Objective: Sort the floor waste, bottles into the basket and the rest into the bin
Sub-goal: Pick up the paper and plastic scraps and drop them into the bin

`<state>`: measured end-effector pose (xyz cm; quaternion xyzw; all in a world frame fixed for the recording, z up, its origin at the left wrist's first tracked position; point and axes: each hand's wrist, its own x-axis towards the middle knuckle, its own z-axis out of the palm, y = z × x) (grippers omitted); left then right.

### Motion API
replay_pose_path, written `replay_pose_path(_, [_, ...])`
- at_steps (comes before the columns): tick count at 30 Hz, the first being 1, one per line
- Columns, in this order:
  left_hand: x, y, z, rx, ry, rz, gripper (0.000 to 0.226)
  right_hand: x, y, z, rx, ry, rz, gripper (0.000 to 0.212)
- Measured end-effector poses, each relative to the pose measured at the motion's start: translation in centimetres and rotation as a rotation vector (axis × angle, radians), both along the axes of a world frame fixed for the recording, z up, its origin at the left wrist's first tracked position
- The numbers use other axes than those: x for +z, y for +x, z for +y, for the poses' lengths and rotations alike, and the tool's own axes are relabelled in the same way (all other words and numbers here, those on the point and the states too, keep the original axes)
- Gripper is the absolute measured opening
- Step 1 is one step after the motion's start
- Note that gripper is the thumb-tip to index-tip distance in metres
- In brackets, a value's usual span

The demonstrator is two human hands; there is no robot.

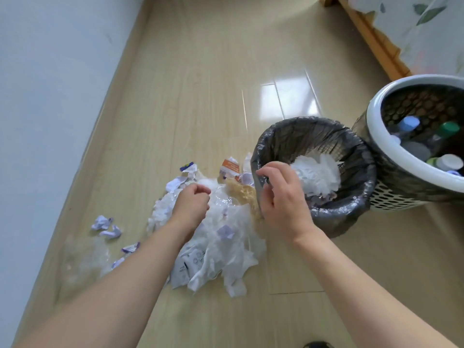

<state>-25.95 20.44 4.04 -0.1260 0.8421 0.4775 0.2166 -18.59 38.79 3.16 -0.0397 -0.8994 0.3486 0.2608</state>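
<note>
Plastic-lined bin (351, 156) rim gripped by right hand (283, 197)

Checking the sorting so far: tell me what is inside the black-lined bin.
The black-lined bin holds crumpled white paper, with darker scraps below it. The right hand grips the near rim and hides that side; anything under the paper is covered.

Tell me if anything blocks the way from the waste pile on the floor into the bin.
Nothing visible does. The bin stands right beside the pile, its mouth open, with only white paper low inside. The right hand grips the near rim, but leaves most of the opening free. The left hand is on the pile.
</note>
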Motion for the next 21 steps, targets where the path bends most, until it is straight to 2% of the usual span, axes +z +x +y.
replay_pose_path(4, [-5.4,4.9,-5.7,-0.108,-0.184,-0.118,0.018,-4.8,3.5,-5.9,0.259,0.039,-0.1,0.031])
replay_pose_path(7, [-9.0,8.7,-7.5,-0.259,-0.344,-0.176,0.021,-8.6,6.8,-8.6,0.352,0.157,-0.264,0.029])
replay_pose_path(10, [-11.7,11.2,-8.6,-0.381,-0.618,-0.147,0.023,-11.6,8.8,-9.7,0.186,0.19,-0.622,0.036])
replay_pose_path(12, [-12.6,12.4,-9.0,-0.349,-0.68,-0.129,0.029,-13.3,9.1,-9.5,0.015,0.145,-0.96,0.048])
replay_pose_path(13, [-12.9,12.8,-9.1,-0.319,-0.694,-0.119,0.028,-13.8,9.2,-9.2,-0.071,0.12,-1.032,0.051])
replay_pose_path(15, [-13.4,13.3,-9.3,-0.312,-0.746,-0.118,0.028,-14.6,9.2,-8.9,-0.183,0.088,-1.05,0.049])
replay_pose_path(18, [-13.9,13.4,-9.6,-0.329,-0.788,-0.116,0.02,-15.2,8.6,-8.7,-0.171,0.039,-1.086,0.03])
replay_pose_path(21, [-13.9,13.0,-9.8,-0.263,-0.653,-0.125,0.016,-15.2,8.3,-8.8,-0.107,0.03,-1.103,0.026])
